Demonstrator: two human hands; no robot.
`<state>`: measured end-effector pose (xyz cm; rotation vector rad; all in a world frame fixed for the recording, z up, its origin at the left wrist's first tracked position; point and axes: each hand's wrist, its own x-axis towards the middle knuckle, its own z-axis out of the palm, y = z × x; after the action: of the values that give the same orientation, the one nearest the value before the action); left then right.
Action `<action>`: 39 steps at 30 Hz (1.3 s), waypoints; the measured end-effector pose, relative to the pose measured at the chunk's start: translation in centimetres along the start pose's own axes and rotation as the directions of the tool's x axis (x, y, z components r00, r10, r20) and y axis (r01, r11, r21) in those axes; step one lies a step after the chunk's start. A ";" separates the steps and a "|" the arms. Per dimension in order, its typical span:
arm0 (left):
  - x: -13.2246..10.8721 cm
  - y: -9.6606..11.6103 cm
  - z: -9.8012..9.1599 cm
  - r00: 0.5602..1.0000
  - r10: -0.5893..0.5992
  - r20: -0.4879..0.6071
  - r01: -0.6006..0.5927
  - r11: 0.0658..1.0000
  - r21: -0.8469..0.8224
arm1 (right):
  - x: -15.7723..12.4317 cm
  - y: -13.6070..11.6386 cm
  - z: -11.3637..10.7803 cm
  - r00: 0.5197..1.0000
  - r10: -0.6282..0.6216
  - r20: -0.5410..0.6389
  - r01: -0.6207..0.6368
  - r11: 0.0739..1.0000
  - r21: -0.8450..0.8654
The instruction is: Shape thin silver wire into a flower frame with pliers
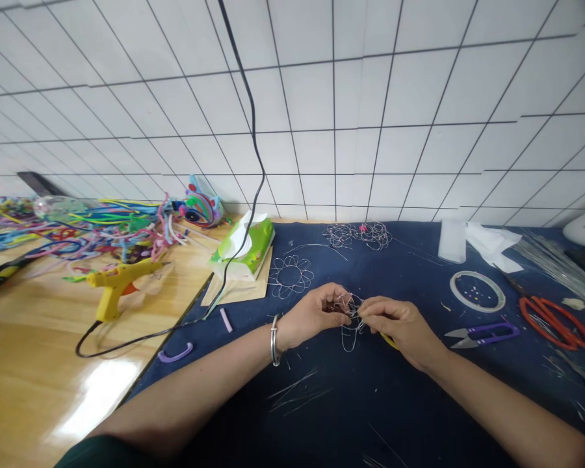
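Between my hands, over the dark blue cloth (331,390), is a small looped wire piece (351,325) of thin silvery wire. My left hand (319,315), with a silver bangle at the wrist, pinches its left side. The fingertips of my right hand (400,325) close on its right side. Something yellow (389,340) shows under the right palm; its kind is hidden. Left of my hands lies a flower-shaped wire ring (292,276). Two tangled wire pieces (358,235), one with a pink spot, lie by the wall. Loose cut wires (299,392) are scattered nearer me.
On the right are a round white dish (478,291) with tiny beads, purple thread snips (485,333) and orange-handled scissors (558,323). A green tissue pack (246,250), a yellow glue gun (119,284) and colourful pipe cleaners (102,227) are leftward. A black cord (253,123) hangs down the wall.
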<state>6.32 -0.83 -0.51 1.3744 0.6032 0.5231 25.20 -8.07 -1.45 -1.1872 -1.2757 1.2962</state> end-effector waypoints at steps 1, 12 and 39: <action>0.0 -0.1 0.0 1.000 -0.007 -0.022 0.006 1.000 -0.009 | 0.0 0.0 0.0 1.000 0.002 -0.001 -0.002 1.000 0.000; 0.0 -1.2 0.6 0.950 -0.050 -0.307 0.111 0.977 0.183 | -0.1 0.0 0.3 0.997 0.023 0.073 -0.021 0.999 -0.035; -0.3 -0.4 0.4 0.974 -0.078 -0.213 0.098 0.992 0.085 | 0.2 -0.1 0.1 0.995 0.053 0.079 -0.053 0.999 -0.004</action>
<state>6.38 -1.42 -0.81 1.3845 0.8667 0.5779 25.09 -7.86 -1.35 -1.1888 -1.3096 1.3930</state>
